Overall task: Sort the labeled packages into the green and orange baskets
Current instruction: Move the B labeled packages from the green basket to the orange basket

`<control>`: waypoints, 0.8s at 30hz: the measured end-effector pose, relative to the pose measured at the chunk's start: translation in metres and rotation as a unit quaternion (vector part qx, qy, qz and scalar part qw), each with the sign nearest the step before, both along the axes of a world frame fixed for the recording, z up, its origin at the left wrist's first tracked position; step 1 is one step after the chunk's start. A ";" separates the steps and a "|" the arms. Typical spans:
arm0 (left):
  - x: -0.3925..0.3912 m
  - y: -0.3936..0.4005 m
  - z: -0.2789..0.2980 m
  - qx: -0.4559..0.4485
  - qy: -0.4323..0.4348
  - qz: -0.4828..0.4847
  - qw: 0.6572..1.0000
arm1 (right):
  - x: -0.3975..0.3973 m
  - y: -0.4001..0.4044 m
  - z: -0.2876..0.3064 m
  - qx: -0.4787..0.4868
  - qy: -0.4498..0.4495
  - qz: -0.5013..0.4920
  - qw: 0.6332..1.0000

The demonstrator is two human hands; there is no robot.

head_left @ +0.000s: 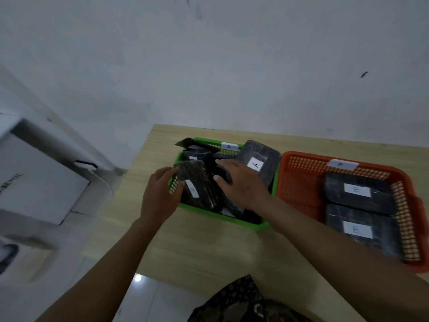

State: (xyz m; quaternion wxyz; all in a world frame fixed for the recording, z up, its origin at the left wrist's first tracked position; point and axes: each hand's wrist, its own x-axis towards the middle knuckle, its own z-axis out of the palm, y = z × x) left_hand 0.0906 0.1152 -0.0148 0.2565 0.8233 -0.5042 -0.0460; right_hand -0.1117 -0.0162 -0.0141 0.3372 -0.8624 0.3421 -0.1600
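A green basket (234, 220) tagged A sits on the wooden table and holds several black wrapped packages. My left hand (160, 194) grips a black package (197, 187) with a white label, tilted at the basket's left side. My right hand (241, 182) reaches into the basket, fingers curled on another black package (222, 173). A larger package labelled A (260, 159) leans against the basket's right wall. To the right, the orange basket (301, 182) tagged B holds two black packages labelled B (358, 191), (358, 228).
The wooden table (197, 247) ends at its left edge beside a white box (34, 177) with a cable. A grey wall runs behind the baskets. Patterned clothing (236, 300) shows at the bottom, over a tiled floor.
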 end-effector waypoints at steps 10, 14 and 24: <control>0.057 -0.021 -0.024 0.013 0.068 -0.060 0.996 | 0.090 -0.009 -0.017 0.102 0.030 -0.051 0.993; 0.066 -0.030 -0.033 -0.020 0.107 -0.067 0.992 | 0.094 -0.015 -0.010 0.094 -0.013 -0.080 0.992; 0.047 -0.054 -0.001 -0.133 0.414 -0.013 0.900 | 0.057 -0.030 0.017 0.395 -0.435 -0.289 0.755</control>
